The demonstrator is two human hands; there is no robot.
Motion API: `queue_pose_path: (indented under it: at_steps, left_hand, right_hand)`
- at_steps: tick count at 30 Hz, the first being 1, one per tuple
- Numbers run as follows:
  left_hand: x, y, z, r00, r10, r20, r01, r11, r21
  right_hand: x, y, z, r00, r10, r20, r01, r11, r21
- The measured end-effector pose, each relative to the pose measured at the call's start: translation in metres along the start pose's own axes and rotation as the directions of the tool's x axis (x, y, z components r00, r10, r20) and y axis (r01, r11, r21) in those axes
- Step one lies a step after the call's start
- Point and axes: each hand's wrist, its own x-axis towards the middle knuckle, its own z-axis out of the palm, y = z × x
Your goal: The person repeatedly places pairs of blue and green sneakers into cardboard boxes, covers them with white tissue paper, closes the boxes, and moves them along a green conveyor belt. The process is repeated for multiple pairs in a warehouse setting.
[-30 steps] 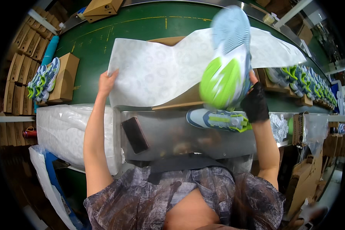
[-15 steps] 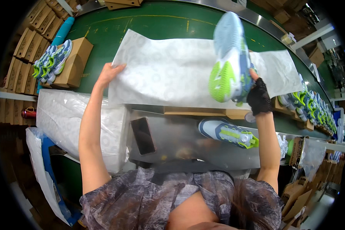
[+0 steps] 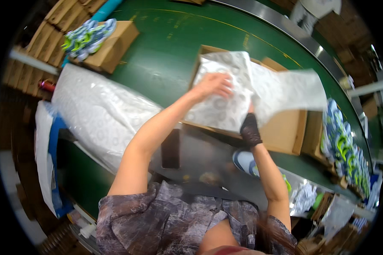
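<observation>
White patterned wrapping paper (image 3: 232, 112) is folded over inside an open cardboard shoe box (image 3: 291, 127). Its loose end blurs out past the box's right side. On the folded part rests my left hand (image 3: 217, 85), fingers spread and holding nothing. My right hand (image 3: 250, 127), in a black fingerless glove, reaches to the paper's right edge, and its fingers are mostly hidden there. The shoe from the earlier frame is out of sight; the paper may cover it. A blue-and-white sneaker (image 3: 245, 162) lies near me, partly behind my right forearm.
A dark phone (image 3: 171, 148) lies on the grey work surface. Plastic-covered wrapping paper (image 3: 102, 106) is stacked to the left. Sneakers (image 3: 89, 38) sit on a closed carton (image 3: 119, 46) at far left; more sneakers (image 3: 342, 144) line the right side. Green belt (image 3: 166, 55) runs behind.
The sneaker my right hand held has gone from view. The paper has been folded over into the box. My left hand has moved right onto it, letting go of its left edge. The view has turned.
</observation>
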Motion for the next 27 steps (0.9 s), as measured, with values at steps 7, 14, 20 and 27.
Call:
queue_pose_path:
  at_steps: [7,14,20,27]
  left_hand:
    - [0.000,-0.078,0.007,0.936,0.286,0.208,-0.127,-0.277,0.952]
    - [-0.008,-0.066,0.033,0.856,0.493,0.156,-0.215,0.066,0.974]
    - [-0.090,-0.085,0.128,0.677,0.318,0.664,-0.736,0.307,0.603]
    - [-0.104,-0.067,0.125,0.874,0.132,0.468,-0.393,0.758,0.520]
  right_hand:
    - [-0.064,-0.071,-0.124,0.739,-0.197,-0.644,0.303,0.951,0.057]
    - [-0.186,-0.046,-0.267,0.641,-0.196,-0.742,-0.034,0.959,-0.283]
    - [-0.231,-0.041,-0.210,0.947,0.222,-0.232,-0.308,0.833,-0.460]
    - [-0.216,-0.084,-0.121,0.982,0.183,-0.052,-0.190,0.968,-0.163]
